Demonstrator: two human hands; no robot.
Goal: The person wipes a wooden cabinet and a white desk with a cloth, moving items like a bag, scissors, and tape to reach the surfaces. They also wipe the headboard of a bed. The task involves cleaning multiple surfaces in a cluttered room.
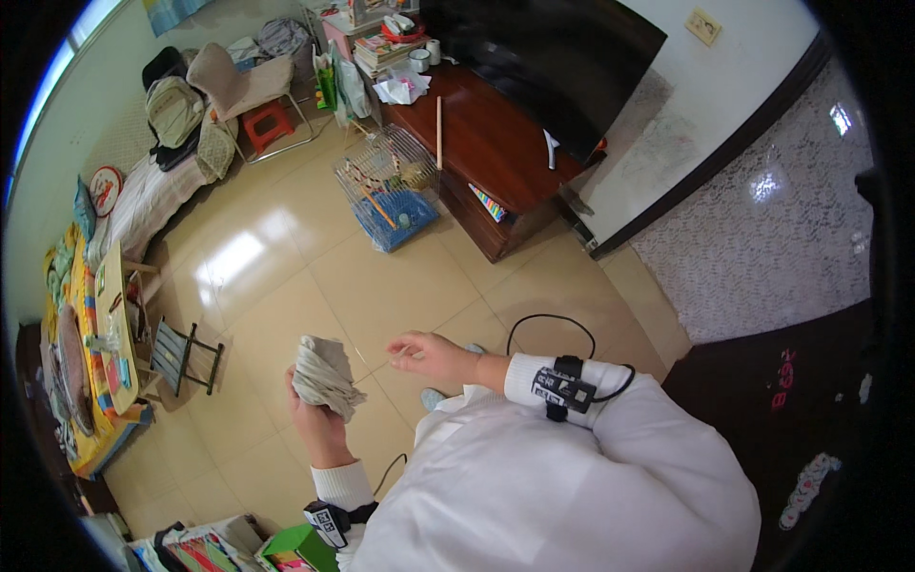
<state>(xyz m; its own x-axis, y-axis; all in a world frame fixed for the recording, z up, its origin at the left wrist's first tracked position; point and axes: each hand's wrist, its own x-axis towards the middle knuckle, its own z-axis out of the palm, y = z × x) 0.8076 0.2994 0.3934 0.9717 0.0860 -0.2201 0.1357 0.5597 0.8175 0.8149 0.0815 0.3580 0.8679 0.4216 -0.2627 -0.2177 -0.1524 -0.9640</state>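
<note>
Pale grey cloth sits left of and below the frame's centre, clamped in the grip of the left hand: already gathered in folds, not yet laid down. Nearer centre, the right hand hangs apart, half open, seemingly empty.

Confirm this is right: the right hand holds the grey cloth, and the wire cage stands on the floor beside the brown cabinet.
Wrong hand: the head view shows the left hand holding the grey cloth. The wire cage does stand on the floor beside the brown cabinet.
</note>
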